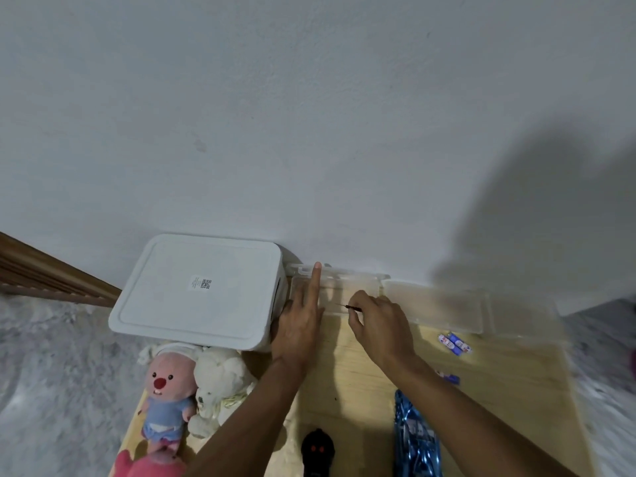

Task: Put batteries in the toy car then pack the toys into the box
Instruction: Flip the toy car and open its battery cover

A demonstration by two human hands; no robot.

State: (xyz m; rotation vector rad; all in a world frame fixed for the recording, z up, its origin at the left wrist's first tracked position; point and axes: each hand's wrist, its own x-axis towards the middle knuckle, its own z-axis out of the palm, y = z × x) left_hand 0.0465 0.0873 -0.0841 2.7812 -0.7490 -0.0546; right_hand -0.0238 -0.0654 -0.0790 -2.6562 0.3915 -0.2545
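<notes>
Step (judged): tool fetch, pre-batt stage. Car not opened, nothing packed.

Wood table (pixel 344 370) carries it all. White box (pixel 199 290) sits back-left against the wall, lid on. Clear case (pixel 344 287) is just right of the box and open, w/ its lid (pixel 437 304) flipped out to the right. Blue toy car (pixel 416 438) is near the front edge by the R forearm, untouched, well apart from the box.

L hand (pixel 297 325) rests on the case's left end. Index finger is straight, reaching the far rim. Other fingers partly hidden, can't tell. R hand (pixel 378 325) pinches a thin dark tool (pixel 351 307) at the fingertips, tip pointing left over the case. Prob a small screwdriver, too small to confirm.

Next (judged): take the tool to the car and flip it to find the batt cover. L hand must leave the case to steady the car. Fine tip means careful alignment. Box lid has to come off before packing.

Counts:
- 1 table, 1 box, 1 case, 1 car
- 3 plush toys: pink-faced one in blue (pixel 165 397), white one (pixel 220 390), pink one (pixel 148 466) cut off at the bottom edge
- 1 black remote (pixel 317 452)
- batteries (pixel 454 344): 2 seen side by side right of the R hand, poss. more; 1 blue-white bit (pixel 451 377) at the R forearm, partly hidden, maybe another
- 1 tool
</notes>
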